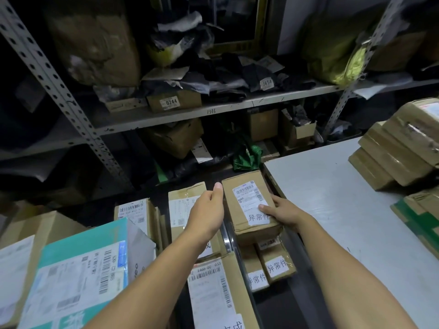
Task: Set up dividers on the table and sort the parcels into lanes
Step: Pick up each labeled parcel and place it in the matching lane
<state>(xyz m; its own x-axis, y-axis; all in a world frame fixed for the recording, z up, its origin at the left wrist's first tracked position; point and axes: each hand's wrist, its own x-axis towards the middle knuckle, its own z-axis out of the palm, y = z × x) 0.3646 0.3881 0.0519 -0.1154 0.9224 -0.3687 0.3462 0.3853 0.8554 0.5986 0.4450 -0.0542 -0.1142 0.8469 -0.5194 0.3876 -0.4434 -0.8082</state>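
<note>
1. Now my right hand is gripping the labelled cardboard parcel, thumb on top.
2. My left hand is hovering at its nine o'clock, fingers loosely apart.
3. It is sitting atop other parcels, at nine o'clock of the white table.

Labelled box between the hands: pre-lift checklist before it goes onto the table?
1. Right hand grips the labelled box, thumb on its label: ok.
2. Left hand at the box's left edge; firm contact: cannot tell.
3. Bare space on the white table beside the box: ok.
4. Dividers on the table: none visible, not ok.
5. Stacked parcels at the table's far right stand apart from the landing spot: ok.
6. Box weight: cannot tell.
</note>
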